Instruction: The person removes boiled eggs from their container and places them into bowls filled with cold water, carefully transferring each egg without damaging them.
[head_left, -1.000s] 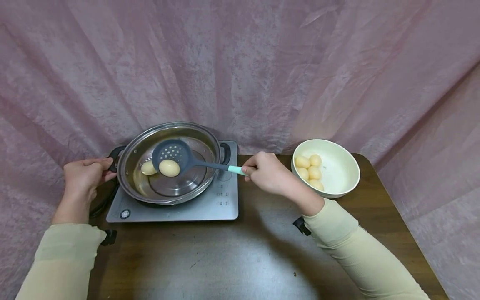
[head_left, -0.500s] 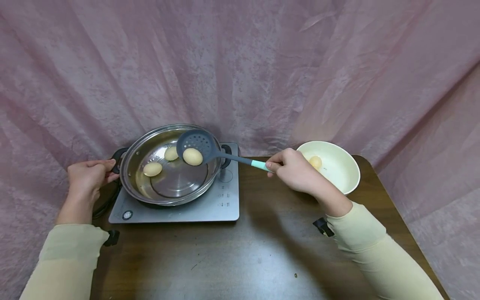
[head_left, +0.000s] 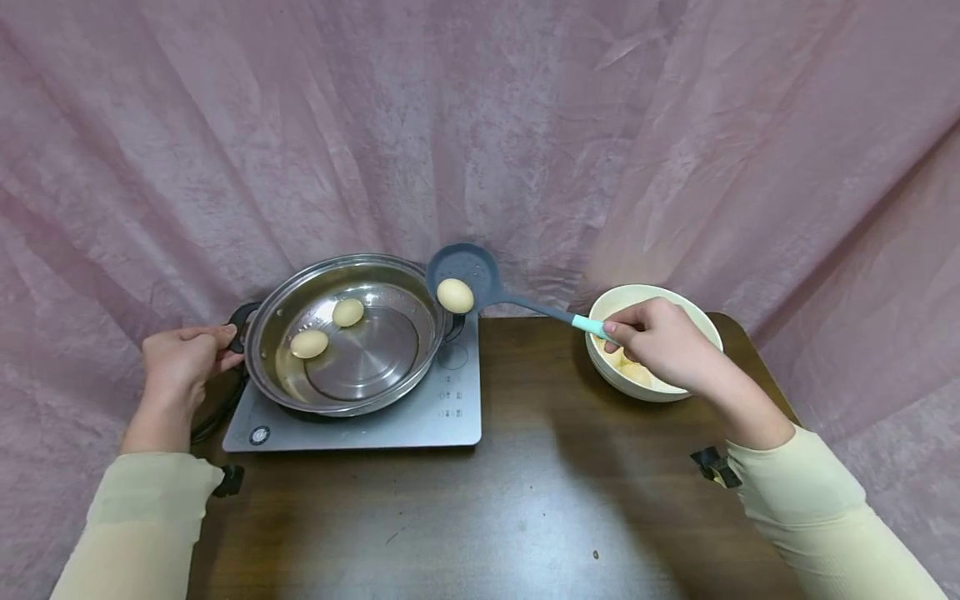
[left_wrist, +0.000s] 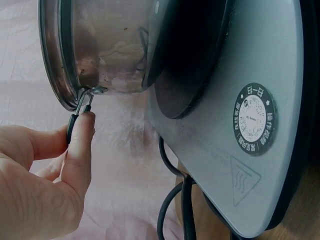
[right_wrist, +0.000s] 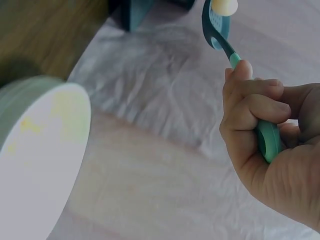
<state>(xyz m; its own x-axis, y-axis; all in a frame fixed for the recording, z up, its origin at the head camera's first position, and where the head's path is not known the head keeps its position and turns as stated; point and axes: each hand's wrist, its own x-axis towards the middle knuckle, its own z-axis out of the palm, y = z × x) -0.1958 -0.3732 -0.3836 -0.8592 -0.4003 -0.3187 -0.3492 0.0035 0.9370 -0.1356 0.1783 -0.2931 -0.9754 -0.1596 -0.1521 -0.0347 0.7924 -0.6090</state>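
My right hand (head_left: pixel 663 342) grips the mint handle of a grey slotted skimmer (head_left: pixel 536 307), its fingers curled round it in the right wrist view. One pale egg (head_left: pixel 455 296) lies in the skimmer's bowl, which is held just past the right rim of a steel pot (head_left: pixel 360 406). Two more eggs sit inside the pot, one egg (head_left: pixel 309 343) at the left and another egg (head_left: pixel 348 312) farther back. With thumb and fingers my left hand (head_left: pixel 180 357) pinches the pot's black left handle (head_left: pixel 242 325). Under my right hand stands a cream bowl (head_left: pixel 637 292), its pale round contents partly hidden.
The pot stands on a silver induction cooker (head_left: pixel 420 425) on a brown wooden table (head_left: pixel 420 517). Black cables (left_wrist: pixel 186 205) run beside the cooker. A pink curtain (head_left: pixel 480 133) hangs close behind everything.
My right hand has moved right, bringing the skimmer and its egg from over the pot to beyond its right rim. My left hand still holds the handle.
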